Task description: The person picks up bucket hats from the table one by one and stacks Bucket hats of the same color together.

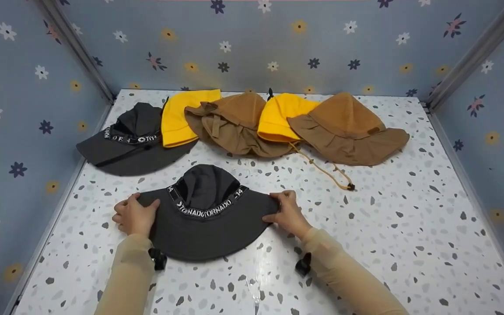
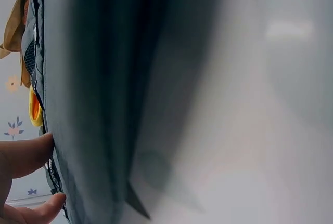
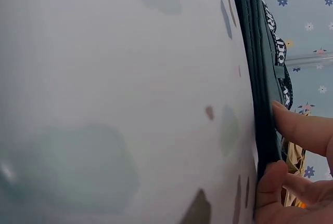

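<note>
A dark grey wide-brimmed sun hat (image 1: 208,236) lies in front of me in the head view, its crown away from me and a black band with white lettering round it. My left hand (image 1: 136,216) pinches the left end of the brim. At the opposite end, my right hand (image 1: 290,216) grips the brim between thumb and fingers. The left wrist view shows two fingertips on the brim (image 2: 88,99), which blurs close to the camera. In the right wrist view the stitched brim edge (image 3: 255,73) runs between the thumb and fingers.
Behind it is an overlapping row: another dark grey hat (image 1: 147,159), a yellow hat (image 1: 180,116), a brown hat (image 1: 245,111), a second yellow hat (image 1: 278,116) and another brown hat (image 1: 348,118). A cord (image 1: 322,169) trails forward. Flowered panels (image 1: 252,48) enclose the speckled table (image 1: 409,227).
</note>
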Action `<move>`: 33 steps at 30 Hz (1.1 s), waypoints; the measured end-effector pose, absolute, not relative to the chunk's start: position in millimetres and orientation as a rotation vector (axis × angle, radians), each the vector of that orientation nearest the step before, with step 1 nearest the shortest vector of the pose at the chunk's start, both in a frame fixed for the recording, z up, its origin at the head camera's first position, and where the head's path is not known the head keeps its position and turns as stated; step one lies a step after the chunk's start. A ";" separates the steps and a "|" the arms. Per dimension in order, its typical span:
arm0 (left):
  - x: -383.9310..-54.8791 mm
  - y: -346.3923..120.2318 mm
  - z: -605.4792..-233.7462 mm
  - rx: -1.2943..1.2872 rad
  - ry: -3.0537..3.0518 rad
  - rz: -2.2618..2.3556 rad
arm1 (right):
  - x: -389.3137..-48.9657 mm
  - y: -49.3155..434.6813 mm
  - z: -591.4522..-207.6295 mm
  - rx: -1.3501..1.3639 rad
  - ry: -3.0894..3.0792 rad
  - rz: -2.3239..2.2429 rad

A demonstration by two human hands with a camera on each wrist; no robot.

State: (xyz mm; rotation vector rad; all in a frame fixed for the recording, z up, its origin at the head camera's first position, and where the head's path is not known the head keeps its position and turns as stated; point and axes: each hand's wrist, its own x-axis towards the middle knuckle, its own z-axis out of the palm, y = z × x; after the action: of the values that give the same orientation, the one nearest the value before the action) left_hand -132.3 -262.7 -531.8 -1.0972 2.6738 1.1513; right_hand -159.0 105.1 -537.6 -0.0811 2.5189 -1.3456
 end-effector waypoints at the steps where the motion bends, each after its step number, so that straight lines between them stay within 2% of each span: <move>1: -132.3 -261.7 -531.1 -1.086 2.695 1.130 | -159.0 104.8 -536.9 -0.088 2.529 -1.330; 12: -136.3 -246.9 -528.0 -0.632 3.030 0.783 | -163.6 102.8 -531.4 -0.133 2.529 -1.237; 33: -139.6 -221.7 -513.7 -0.538 2.875 0.648 | -174.2 120.8 -527.3 -0.091 2.483 -1.241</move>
State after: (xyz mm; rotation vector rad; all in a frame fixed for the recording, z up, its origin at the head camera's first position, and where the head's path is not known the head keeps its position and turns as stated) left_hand -139.6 -221.7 -513.7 -0.5381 2.8748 0.6477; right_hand -174.2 120.8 -527.3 -0.0907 2.4834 -1.2405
